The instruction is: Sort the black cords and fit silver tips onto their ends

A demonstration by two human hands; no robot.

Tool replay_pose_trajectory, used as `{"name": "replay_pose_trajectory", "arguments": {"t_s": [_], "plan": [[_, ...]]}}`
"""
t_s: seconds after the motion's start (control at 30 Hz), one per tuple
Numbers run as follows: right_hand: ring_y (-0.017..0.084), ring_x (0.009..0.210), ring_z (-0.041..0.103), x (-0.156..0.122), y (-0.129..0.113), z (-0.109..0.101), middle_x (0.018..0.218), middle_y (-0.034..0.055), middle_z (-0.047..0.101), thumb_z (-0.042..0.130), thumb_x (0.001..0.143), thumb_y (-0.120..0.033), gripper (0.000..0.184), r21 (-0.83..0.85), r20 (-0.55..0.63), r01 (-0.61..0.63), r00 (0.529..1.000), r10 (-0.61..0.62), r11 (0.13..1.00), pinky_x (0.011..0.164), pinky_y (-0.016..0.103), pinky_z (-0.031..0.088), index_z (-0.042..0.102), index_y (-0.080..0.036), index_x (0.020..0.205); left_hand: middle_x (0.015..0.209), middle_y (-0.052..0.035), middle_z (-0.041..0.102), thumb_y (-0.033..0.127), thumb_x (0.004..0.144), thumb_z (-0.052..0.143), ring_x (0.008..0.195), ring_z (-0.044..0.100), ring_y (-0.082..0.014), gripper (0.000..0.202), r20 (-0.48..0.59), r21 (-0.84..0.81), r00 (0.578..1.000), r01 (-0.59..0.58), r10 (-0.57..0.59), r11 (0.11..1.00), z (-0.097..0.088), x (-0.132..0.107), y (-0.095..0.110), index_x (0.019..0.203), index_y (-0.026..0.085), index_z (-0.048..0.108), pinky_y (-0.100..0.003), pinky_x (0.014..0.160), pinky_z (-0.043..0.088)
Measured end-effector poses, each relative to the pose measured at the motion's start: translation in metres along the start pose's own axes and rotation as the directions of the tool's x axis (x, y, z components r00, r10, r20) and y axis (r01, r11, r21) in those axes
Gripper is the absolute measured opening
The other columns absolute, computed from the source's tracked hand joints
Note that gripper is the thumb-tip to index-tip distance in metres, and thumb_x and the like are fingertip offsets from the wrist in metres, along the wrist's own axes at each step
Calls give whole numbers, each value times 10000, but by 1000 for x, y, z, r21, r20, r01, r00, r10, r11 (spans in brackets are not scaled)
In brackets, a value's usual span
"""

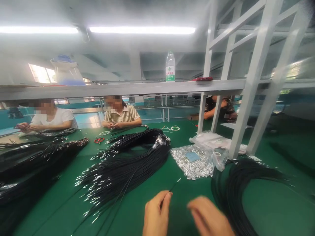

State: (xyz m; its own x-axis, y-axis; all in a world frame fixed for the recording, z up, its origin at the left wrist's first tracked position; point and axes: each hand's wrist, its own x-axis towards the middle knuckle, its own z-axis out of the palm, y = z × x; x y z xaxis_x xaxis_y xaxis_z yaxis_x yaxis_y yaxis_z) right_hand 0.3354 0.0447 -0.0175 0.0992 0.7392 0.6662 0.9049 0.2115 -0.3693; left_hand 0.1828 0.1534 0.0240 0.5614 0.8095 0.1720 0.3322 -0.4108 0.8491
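My left hand pinches a thin black cable between thumb and forefinger. The cable's short free end points up and right, with a small silvery tip. To its right, my right hand is blurred by motion, apart from the cable; whether its fingers hold anything does not show. Ahead of both hands lies a clear plastic bag of small silvery metal pieces with a blue label on top. Left of my hands spreads a large bundle of black cables with shiny metal ends.
More black cables lie at the left and right of the green table. Red-handled pliers rest further back. White shelf posts rise at the right; a water bottle stands on the shelf. Several people sit opposite.
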Motion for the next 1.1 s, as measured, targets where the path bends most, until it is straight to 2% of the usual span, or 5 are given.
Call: {"name": "replay_pose_trajectory", "arguments": {"t_s": [0.17,0.4,0.63,0.87,1.1], "plan": [[194,831,611,42,61,3,869,60,643,432,827,-59,202,-244,115,-493,841,529,835,761,302,453,595,-179,825,509,37,461,399,902,374,494,421,-138,373,38,-16,997,-62,63,998,26,-4,-26,968,193,678,-240,526,297],[236,816,569,59,76,17,817,107,573,445,816,-76,170,-230,72,-571,798,599,788,744,330,383,549,-159,710,499,38,451,384,908,372,506,426,-135,362,59,-6,997,-39,40,999,28,-2,-30,860,183,669,-233,538,321],[192,659,570,47,47,4,739,70,584,354,857,-309,222,172,130,-655,755,642,736,595,305,439,518,-175,791,556,20,520,386,905,405,564,492,-145,367,49,-35,997,-51,53,998,19,-7,-20,916,178,706,-231,631,405],[124,610,471,22,5,-20,734,31,564,660,701,-520,411,712,273,-633,647,712,303,557,258,392,614,-145,863,606,7,579,388,901,436,590,519,-145,350,71,-15,994,-82,83,997,22,-11,-17,934,187,720,-225,637,423],[108,572,436,24,0,-24,680,13,538,689,654,-548,446,735,319,-628,652,688,255,510,240,328,652,-134,816,610,-10,613,383,902,436,615,562,-159,349,97,16,986,-137,135,990,25,-12,-20,920,188,725,-235,681,456]]}}
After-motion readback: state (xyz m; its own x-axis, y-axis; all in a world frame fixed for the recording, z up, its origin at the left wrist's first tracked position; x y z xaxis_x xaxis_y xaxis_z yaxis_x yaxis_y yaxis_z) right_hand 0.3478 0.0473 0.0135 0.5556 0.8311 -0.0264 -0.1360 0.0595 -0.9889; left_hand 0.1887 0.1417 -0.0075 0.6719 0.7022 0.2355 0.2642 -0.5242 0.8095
